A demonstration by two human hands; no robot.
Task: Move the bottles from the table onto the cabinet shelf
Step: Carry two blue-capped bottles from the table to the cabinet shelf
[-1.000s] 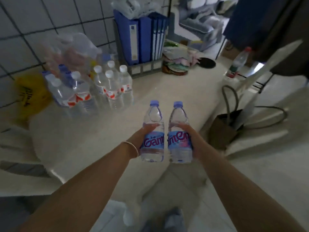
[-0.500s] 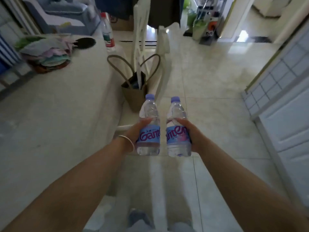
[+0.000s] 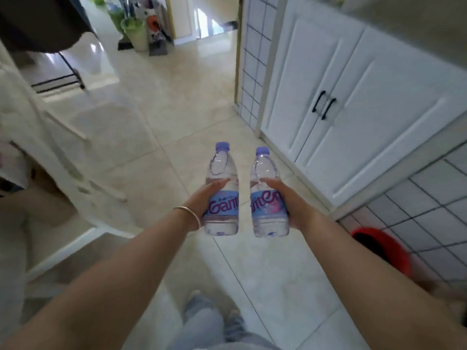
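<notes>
The left hand (image 3: pixel 202 205) is wrapped around 1 water bottle (image 3: pixel 222 190) and the right hand (image 3: pixel 290 203) around a 2nd bottle (image 3: pixel 268 195); both stand upright, side by side but apart, carried in the air above the tiled floor (image 3: pixel 177 117); a bracelet (image 3: pixel 188 213) sits on the left wrist. Ahead to the right is a white cabinet (image 3: pixel 341 109) with its 2 doors closed — no shelf is visible; a red bucket (image 3: pixel 384 248) stands nearer. The job looks partway done: the bottles are off the table but not yet shelved — the doors may need opening 1st.
</notes>
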